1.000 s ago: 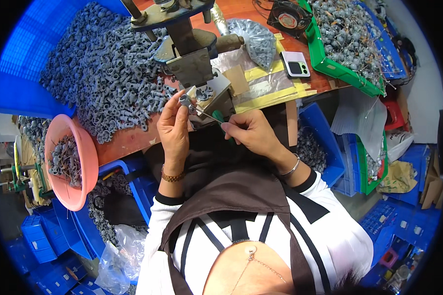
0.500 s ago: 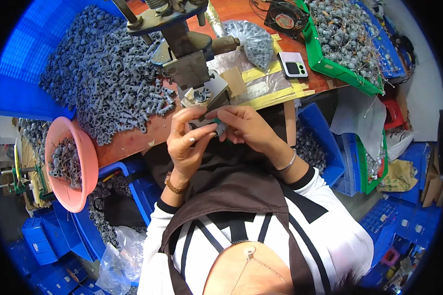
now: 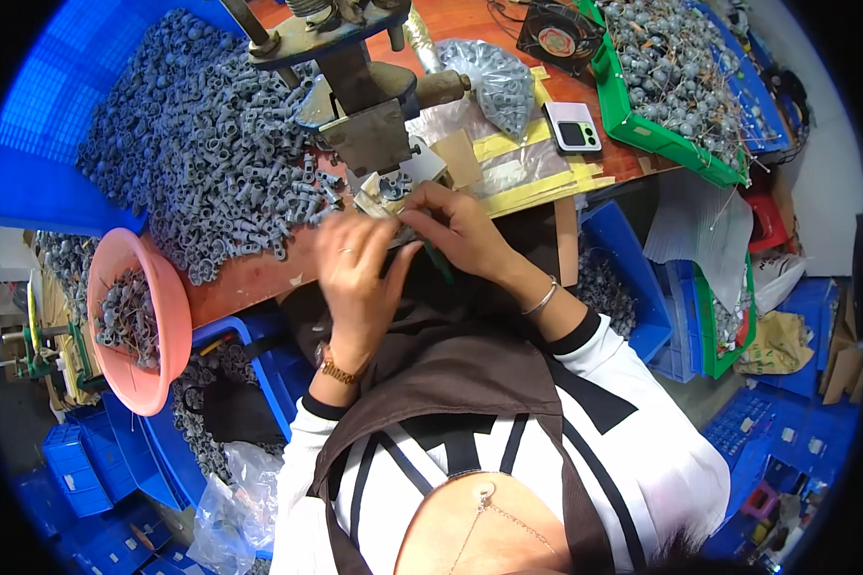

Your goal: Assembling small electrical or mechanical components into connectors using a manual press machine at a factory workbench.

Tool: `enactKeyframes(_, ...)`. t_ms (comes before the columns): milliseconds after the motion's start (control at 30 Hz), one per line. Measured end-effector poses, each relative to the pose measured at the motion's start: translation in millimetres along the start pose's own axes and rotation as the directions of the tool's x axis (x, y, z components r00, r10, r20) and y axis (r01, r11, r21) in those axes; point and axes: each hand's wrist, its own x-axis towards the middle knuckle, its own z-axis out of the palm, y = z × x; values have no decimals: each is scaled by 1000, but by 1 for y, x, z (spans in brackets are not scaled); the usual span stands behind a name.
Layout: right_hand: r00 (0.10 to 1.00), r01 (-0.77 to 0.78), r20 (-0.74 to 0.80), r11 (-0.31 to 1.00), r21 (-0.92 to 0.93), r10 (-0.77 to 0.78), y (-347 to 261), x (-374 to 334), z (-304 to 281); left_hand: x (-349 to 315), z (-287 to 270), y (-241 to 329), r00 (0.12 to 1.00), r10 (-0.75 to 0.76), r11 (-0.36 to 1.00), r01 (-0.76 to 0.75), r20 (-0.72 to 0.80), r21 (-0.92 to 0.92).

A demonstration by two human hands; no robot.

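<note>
My right hand [image 3: 462, 233] is just in front of the press fixture [image 3: 390, 189], its thumb and fingers pinched together. What they hold is hidden. Below that hand a narrow green strip [image 3: 439, 265] shows against my brown apron. My left hand [image 3: 353, 273], smeared by motion, is beside the right one at the table's edge, fingers toward the fixture. Above both hands stands the worn metal press [image 3: 369, 134]. To the left, a large heap of grey plastic fittings [image 3: 240, 153] spreads over the table.
A pink basin [image 3: 174, 326] of dark parts stands left, above a blue crate. Behind the press are a clear bag of grey parts [image 3: 494, 86], a phone [image 3: 573, 127] and a small black fan [image 3: 558, 36]. A green tray [image 3: 633, 125] of grey pieces is at the far right.
Both hands have moved up toward the fixture. The grey fitting seen between my fingers earlier is now hidden. My left hand has turned, its back now showing.
</note>
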Motion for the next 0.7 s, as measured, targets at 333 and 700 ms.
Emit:
enactKeyframes(333,984,-41,-172,882,-470,-46,5,13,16,1,46,-38,825,-554,715,541,112,-443)
enactKeyframes(700,981,-6,-194,1000,8,7,-7,102,-71,18,38,-43,881,-446,800,472,159,-370)
